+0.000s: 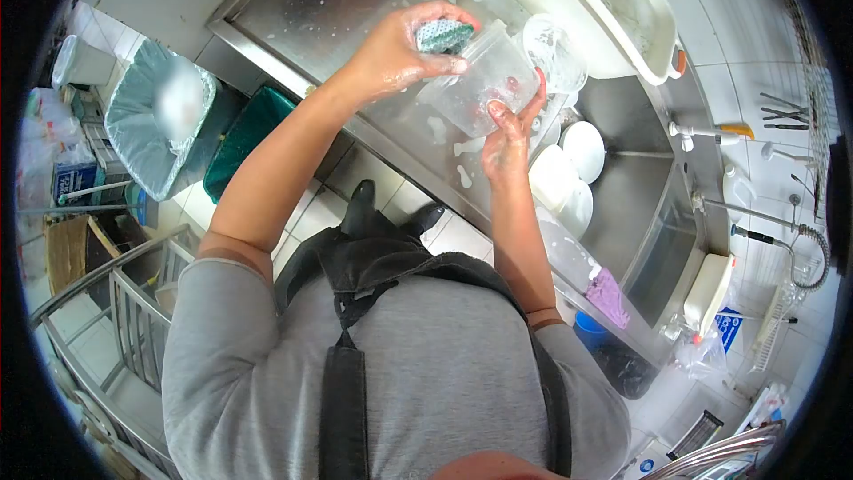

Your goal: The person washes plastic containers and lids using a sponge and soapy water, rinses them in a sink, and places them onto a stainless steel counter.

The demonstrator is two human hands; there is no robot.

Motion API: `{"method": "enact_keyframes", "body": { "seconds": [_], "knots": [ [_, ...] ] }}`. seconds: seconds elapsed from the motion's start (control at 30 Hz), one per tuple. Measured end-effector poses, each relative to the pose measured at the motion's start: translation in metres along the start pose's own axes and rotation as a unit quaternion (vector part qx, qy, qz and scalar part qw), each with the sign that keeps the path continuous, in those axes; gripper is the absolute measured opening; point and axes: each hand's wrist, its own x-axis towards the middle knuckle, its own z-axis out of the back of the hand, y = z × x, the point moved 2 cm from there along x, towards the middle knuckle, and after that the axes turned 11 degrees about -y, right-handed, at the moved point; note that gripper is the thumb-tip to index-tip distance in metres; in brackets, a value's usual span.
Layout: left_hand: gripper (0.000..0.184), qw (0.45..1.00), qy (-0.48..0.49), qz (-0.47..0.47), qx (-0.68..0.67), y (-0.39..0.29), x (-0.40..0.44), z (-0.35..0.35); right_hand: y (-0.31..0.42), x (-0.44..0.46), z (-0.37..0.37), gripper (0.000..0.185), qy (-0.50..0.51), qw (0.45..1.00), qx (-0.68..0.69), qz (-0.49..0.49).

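Note:
Near the top centre, my left hand (400, 53) is wrapped round a green and white sponge (442, 36), its thumb by the rim of a clear plastic container (498, 71). My right hand (511, 133) grips that container from its lower right side, with fingers on the wall and base. Soap suds wet both hands. The container is tilted over the steel counter (355, 9), which has foam patches. Clear soapy containers (555, 53) stand just right of it, and white bowls (582, 151) lie at the sink's edge below.
A steel sink (631, 187) lies right, with a large white tub (622, 0) above it. A tap (711, 132) and spray hose (813, 258) are on the far right. A purple cloth (607, 298) lies on the near ledge. A lined bin (133, 124) stands left.

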Motion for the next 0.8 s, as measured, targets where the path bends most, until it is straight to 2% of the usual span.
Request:
{"method": "enact_keyframes", "body": {
  "seconds": [0.13, 0.2, 0.3, 0.37, 0.43, 0.5, 0.53, 0.57, 0.6, 0.63, 0.67, 0.7, 0.73, 0.77, 0.8],
  "knots": [
    [0.041, 0.999, 0.026, 0.045, -0.016, 0.003, 0.0, 0.008, 0.003, -0.003, 0.0, 0.099, -0.003, 0.998, -0.063, 0.018],
    [0.04, 0.995, 0.046, 0.073, -0.052, 0.008, 0.0, 0.008, 0.001, -0.003, 0.003, 0.099, -0.002, 0.998, -0.063, 0.01],
    [0.039, 0.993, 0.052, 0.1, -0.037, 0.01, 0.0, 0.008, -0.005, -0.001, 0.009, 0.102, -0.001, 0.998, -0.062, -0.001],
    [0.041, 0.996, 0.042, 0.072, -0.011, 0.016, 0.0, 0.004, -0.008, -0.001, 0.009, 0.104, -0.002, 0.998, -0.06, -0.008],
    [0.042, 0.998, 0.033, 0.043, 0.016, 0.018, 0.001, 0.001, -0.008, -0.003, 0.009, 0.096, -0.018, 0.998, -0.065, -0.002],
    [0.046, 0.99, -0.015, 0.035, 0.133, 0.019, 0.004, 0.001, -0.008, -0.005, 0.013, 0.095, -0.022, 0.999, -0.033, -0.029],
    [0.046, 0.99, -0.015, 0.034, 0.133, 0.023, 0.009, 0.005, -0.007, -0.005, 0.016, 0.094, -0.026, 0.998, 0.0, -0.054],
    [0.045, 0.984, -0.059, -0.015, 0.17, 0.028, 0.017, 0.015, -0.008, -0.002, 0.018, 0.094, -0.025, 0.998, 0.0, -0.053],
    [0.045, 0.971, -0.103, -0.063, 0.206, 0.032, 0.023, 0.026, -0.011, 0.001, 0.019, 0.09, 0.008, 0.991, 0.095, -0.091],
    [0.045, 0.966, -0.134, -0.061, 0.213, 0.028, 0.028, 0.039, -0.015, 0.004, 0.02, 0.086, 0.04, 0.973, 0.188, -0.128],
    [0.045, 0.96, -0.164, -0.058, 0.22, 0.023, 0.034, 0.052, -0.019, 0.009, 0.02, 0.086, 0.038, 0.973, 0.188, -0.128],
    [0.039, 0.961, -0.167, -0.13, 0.179, -0.005, 0.038, 0.058, -0.027, 0.017, 0.017, 0.077, 0.021, 0.966, 0.202, -0.158],
    [0.042, 0.959, -0.211, -0.067, 0.175, -0.022, 0.039, 0.065, -0.033, 0.024, 0.016, 0.069, 0.004, 0.958, 0.217, -0.188],
    [0.04, 0.961, -0.264, -0.01, 0.079, -0.035, 0.041, 0.067, -0.043, 0.03, 0.02, 0.069, 0.003, 0.958, 0.219, -0.187],
    [0.039, 0.946, -0.289, -0.052, 0.136, -0.045, 0.042, 0.074, -0.05, 0.035, 0.022, 0.063, -0.016, 0.968, 0.186, -0.17]
  ]
}}
